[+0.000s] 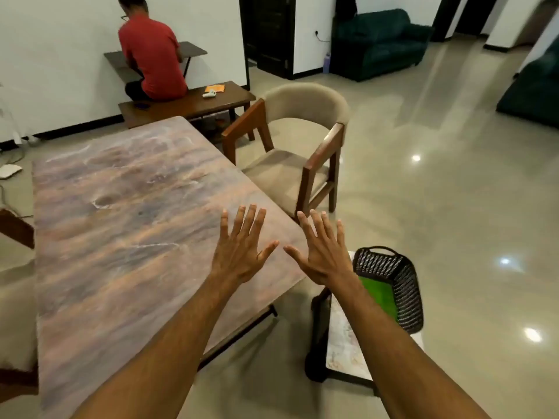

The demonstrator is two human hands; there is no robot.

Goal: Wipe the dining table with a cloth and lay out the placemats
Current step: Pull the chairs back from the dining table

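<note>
Now the marbled brown dining table [121, 222] is stretching across a room with a glossy floor [438, 192], a beige chair [299, 152] standing just beside it. Over its near right corner the left hand [239, 252] and right hand [323, 255] are hovering, fingers spread straight, holding nothing. Near that corner a black woven basket [402, 285] is sitting on a small stand [341, 343], holding a flat green sheet [379, 293].

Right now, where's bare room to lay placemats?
The dining table top shows bare from the corner by the bench to the near edge. The left hand and right hand hover by its right corner. The side table is crowded: the basket takes its far half.
</note>
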